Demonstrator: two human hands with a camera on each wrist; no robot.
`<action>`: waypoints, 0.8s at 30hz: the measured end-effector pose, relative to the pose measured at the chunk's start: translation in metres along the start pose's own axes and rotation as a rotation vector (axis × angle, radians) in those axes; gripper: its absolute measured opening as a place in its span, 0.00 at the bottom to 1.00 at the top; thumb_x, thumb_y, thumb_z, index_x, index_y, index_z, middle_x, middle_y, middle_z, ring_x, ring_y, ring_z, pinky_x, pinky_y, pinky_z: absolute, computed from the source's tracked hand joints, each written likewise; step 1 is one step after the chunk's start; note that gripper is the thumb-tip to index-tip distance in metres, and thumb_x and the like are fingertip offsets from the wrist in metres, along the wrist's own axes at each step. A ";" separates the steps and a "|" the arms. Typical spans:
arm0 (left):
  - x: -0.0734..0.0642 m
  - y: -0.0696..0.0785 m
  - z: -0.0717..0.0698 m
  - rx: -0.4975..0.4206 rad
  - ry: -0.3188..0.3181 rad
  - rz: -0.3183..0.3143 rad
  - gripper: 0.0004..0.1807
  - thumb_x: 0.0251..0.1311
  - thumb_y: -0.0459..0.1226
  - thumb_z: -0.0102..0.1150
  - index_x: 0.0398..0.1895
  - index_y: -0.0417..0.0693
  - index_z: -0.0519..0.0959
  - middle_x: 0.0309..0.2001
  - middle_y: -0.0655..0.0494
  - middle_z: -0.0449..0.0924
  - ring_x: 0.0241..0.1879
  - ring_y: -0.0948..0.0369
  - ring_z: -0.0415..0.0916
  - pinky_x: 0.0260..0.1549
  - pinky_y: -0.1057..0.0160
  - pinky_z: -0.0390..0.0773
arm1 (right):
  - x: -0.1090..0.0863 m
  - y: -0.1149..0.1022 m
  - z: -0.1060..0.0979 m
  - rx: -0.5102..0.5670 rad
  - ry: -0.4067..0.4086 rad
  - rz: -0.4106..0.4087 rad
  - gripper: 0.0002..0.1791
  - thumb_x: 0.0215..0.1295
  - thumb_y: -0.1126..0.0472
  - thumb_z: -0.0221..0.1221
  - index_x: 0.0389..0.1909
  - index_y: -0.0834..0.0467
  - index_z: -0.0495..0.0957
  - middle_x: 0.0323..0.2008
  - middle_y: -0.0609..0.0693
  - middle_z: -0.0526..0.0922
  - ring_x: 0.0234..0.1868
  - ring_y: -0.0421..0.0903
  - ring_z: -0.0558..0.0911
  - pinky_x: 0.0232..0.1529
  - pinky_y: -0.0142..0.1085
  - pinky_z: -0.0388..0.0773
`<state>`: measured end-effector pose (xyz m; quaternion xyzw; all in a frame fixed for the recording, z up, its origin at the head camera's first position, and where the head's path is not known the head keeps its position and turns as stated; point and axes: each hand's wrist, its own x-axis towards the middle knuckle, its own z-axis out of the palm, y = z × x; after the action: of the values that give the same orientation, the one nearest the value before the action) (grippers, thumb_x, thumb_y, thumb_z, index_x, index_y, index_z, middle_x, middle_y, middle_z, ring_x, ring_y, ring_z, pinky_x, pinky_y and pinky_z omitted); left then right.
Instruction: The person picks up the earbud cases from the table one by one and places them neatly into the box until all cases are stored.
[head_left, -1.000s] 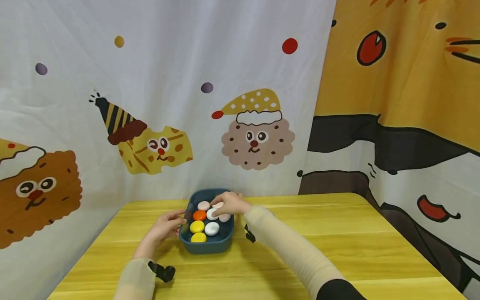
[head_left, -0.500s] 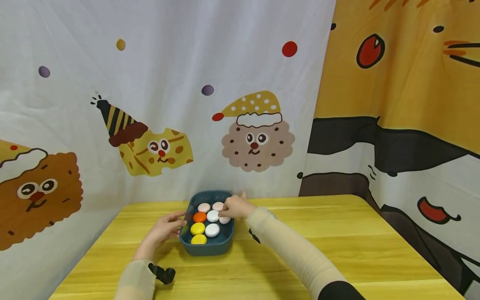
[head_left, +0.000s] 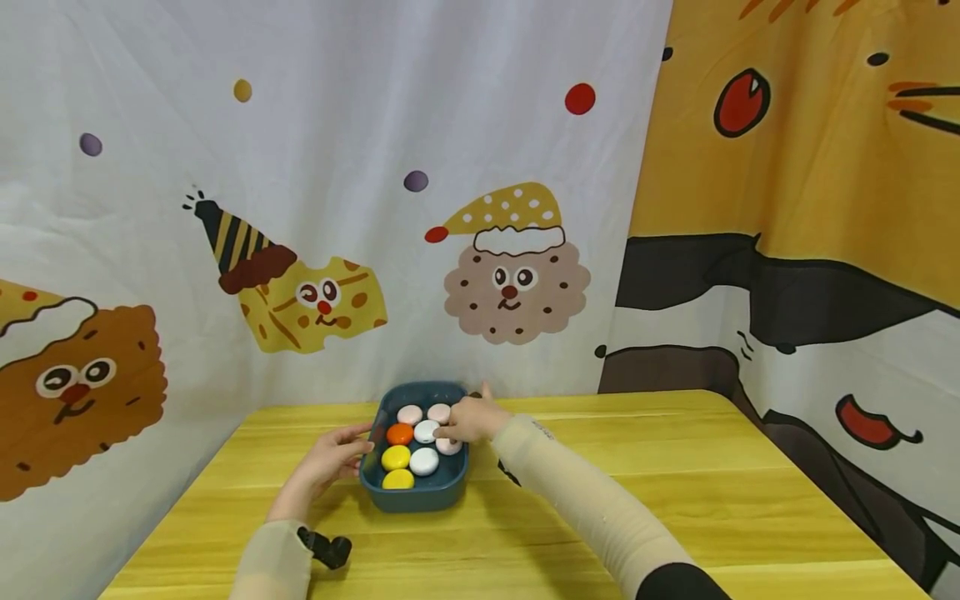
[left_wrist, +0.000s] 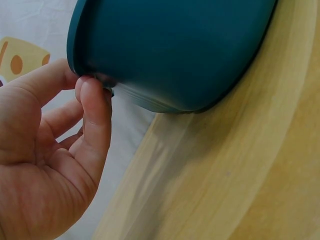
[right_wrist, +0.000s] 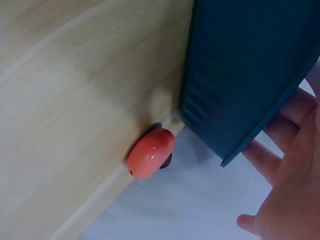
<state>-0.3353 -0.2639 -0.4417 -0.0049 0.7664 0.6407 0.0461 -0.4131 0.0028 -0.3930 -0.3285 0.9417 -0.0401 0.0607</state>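
A dark blue-green bin [head_left: 416, 500] stands on the table with several glossy rounded discs in it: a white disc [head_left: 426, 432], an orange disc [head_left: 400, 434], a yellow disc [head_left: 396, 457] and pale pink ones. My left hand [head_left: 330, 458] grips the bin's left rim, its curled fingertips at the edge in the left wrist view. Over the right rim reaches my right hand [head_left: 474, 418], fingers extended inside, fingertips at the white disc and beside a pink disc [head_left: 448, 446]. In the right wrist view the bin wall [right_wrist: 245, 75] hides those fingertips.
A glossy red-orange rounded object [right_wrist: 151, 153] with dark parts lies on the table near its far edge, beside the bin. The wooden table [head_left: 637, 492] ends at a printed curtain [head_left: 337, 125] close behind the bin.
My right hand has drawn back to the right, uncovering the white disc and the far pink disc, then lowered slightly over the near pink one. My left hand stays at the rim.
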 end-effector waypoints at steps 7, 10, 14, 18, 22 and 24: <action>-0.001 -0.001 -0.001 0.006 0.007 0.005 0.30 0.63 0.33 0.58 0.68 0.34 0.66 0.44 0.40 0.77 0.24 0.60 0.72 0.26 0.64 0.79 | 0.005 0.013 -0.008 0.212 0.183 -0.051 0.21 0.69 0.42 0.54 0.25 0.48 0.88 0.22 0.40 0.82 0.32 0.40 0.78 0.61 0.65 0.49; 0.000 -0.001 -0.001 0.005 0.011 0.006 0.30 0.63 0.33 0.58 0.68 0.34 0.66 0.43 0.40 0.77 0.23 0.60 0.72 0.25 0.64 0.78 | 0.005 0.025 -0.015 0.302 0.248 -0.068 0.17 0.68 0.46 0.57 0.33 0.51 0.89 0.31 0.43 0.86 0.37 0.43 0.81 0.59 0.55 0.62; 0.001 0.000 -0.001 0.006 0.009 0.007 0.29 0.64 0.33 0.56 0.68 0.34 0.65 0.43 0.41 0.77 0.24 0.60 0.72 0.25 0.65 0.78 | 0.000 0.043 -0.022 0.502 0.303 -0.077 0.15 0.67 0.53 0.60 0.46 0.58 0.86 0.46 0.51 0.85 0.49 0.49 0.81 0.52 0.44 0.75; 0.001 -0.001 -0.003 0.008 0.003 0.010 0.30 0.64 0.33 0.57 0.68 0.34 0.65 0.42 0.43 0.77 0.24 0.60 0.72 0.26 0.65 0.78 | -0.004 0.059 -0.017 0.636 0.338 -0.053 0.19 0.64 0.56 0.62 0.51 0.63 0.82 0.51 0.57 0.82 0.53 0.56 0.78 0.53 0.48 0.75; 0.001 -0.002 -0.003 0.011 -0.001 0.015 0.31 0.63 0.34 0.58 0.68 0.33 0.65 0.42 0.44 0.77 0.25 0.59 0.72 0.26 0.64 0.78 | -0.008 0.072 -0.005 0.714 0.336 -0.009 0.28 0.61 0.57 0.64 0.59 0.69 0.75 0.58 0.64 0.76 0.57 0.64 0.74 0.56 0.52 0.72; 0.000 -0.002 -0.002 0.007 -0.003 0.018 0.30 0.63 0.34 0.59 0.68 0.33 0.65 0.42 0.44 0.77 0.25 0.59 0.72 0.26 0.64 0.79 | -0.010 0.077 0.002 0.749 0.322 0.018 0.31 0.60 0.58 0.65 0.61 0.70 0.71 0.60 0.66 0.73 0.57 0.66 0.73 0.56 0.52 0.72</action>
<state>-0.3354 -0.2665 -0.4438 0.0030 0.7686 0.6383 0.0417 -0.4522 0.0694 -0.4027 -0.2648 0.8624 -0.4305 0.0284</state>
